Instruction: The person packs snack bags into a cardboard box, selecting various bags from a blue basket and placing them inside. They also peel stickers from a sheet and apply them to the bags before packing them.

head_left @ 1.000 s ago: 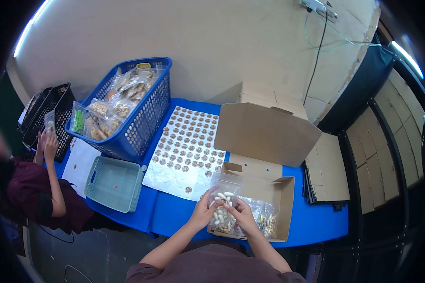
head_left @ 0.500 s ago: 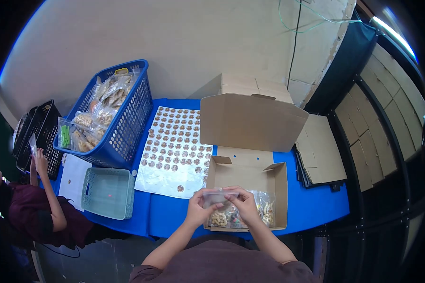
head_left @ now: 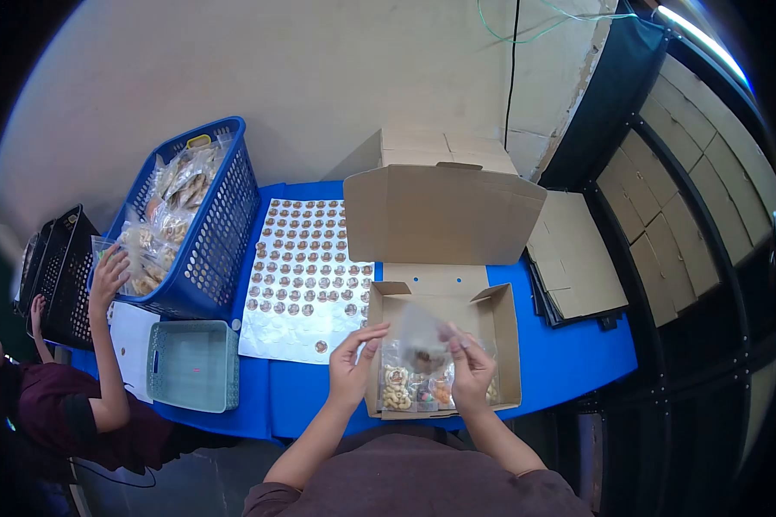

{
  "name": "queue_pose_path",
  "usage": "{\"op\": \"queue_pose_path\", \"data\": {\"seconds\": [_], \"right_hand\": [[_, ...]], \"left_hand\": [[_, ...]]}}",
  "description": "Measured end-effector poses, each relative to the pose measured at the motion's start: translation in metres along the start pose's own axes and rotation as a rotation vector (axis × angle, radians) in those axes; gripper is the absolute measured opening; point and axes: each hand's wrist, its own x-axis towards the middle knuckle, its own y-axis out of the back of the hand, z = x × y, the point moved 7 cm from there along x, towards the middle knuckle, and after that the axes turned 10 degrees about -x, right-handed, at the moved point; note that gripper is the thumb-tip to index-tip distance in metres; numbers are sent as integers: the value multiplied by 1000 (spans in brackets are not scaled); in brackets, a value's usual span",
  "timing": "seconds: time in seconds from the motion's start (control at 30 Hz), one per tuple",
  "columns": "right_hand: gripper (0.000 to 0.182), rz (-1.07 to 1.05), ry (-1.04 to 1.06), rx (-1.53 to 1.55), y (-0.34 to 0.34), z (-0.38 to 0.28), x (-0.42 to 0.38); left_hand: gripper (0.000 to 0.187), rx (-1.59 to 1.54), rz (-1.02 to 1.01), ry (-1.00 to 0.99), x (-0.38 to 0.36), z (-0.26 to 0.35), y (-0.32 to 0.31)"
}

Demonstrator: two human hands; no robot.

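My right hand [head_left: 472, 372] pinches a small clear plastic bag [head_left: 422, 338] by its right side, above the open cardboard box [head_left: 510, 345]. Something dark shows low in the bag, too blurred to name. At the bag's left, my left hand [head_left: 352, 366] has its thumb and fingers apart, fingertips close to the bag's edge. Below, in the box's near part, lie bags of snacks [head_left: 397, 395], one with pale curled pieces, one with orange bits [head_left: 442, 392]. My right hand hides part of the contents. The box's lid [head_left: 444, 215] stands raised behind.
A sheet of round stickers [head_left: 306, 258] lies left of the box. Further left stand a blue basket [head_left: 207, 228] full of snack bags and a pale green tray [head_left: 192, 405]. Flattened cardboard [head_left: 578, 258] is stacked at right. A co-worker's hand [head_left: 109, 274] is at the basket.
My hands have moved apart; the bag, earlier held between both, is now raised in my right hand. The co-worker's hand has moved up to the blue basket. The view has shifted slightly.
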Motion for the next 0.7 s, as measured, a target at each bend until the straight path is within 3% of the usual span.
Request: {"op": "queue_pose_path", "data": {"seconds": [0.1, 0.13, 0.2, 0.27, 0.37, 0.4, 0.43, 0.5, 0.57, 0.67, 0.7], "right_hand": [[26, -46, 170, -116, -6, -10, -1], [28, -165, 351, -232, -18, -15, -4], [29, -217, 349, -236, -33, -24, -10], [30, -268, 349, -237, -43, -30, -14], [44, 95, 208, -291, -23, -28, -10], [49, 120, 100, -49, -23, -23, -7], [49, 119, 101, -48, -21, -17, -6], [41, -177, 125, -16, -32, 2, -4], [35, -211, 82, -25, -29, 10, -3], [25, -267, -2, 6, -25, 17, -1], [22, -288, -43, 45, -25, 20, 0]], "left_hand": [[41, -16, -86, -112, -2, 15, -13], [41, -18, -89, -106, -8, 10, -20], [50, -201, -76, -38, -18, -3, -34], [46, -131, -105, 34, -18, -7, -32], [36, -6, -145, 87, -19, -11, -26], [31, 48, -155, 63, -19, -11, -25], [26, 103, -165, 37, -19, -10, -24], [26, 102, -138, 29, -18, -7, -22], [28, 100, -111, 19, -15, -2, -20], [35, 167, -236, 37, -14, 7, -23], [38, 30, -272, 136, -14, 5, -23]]}}
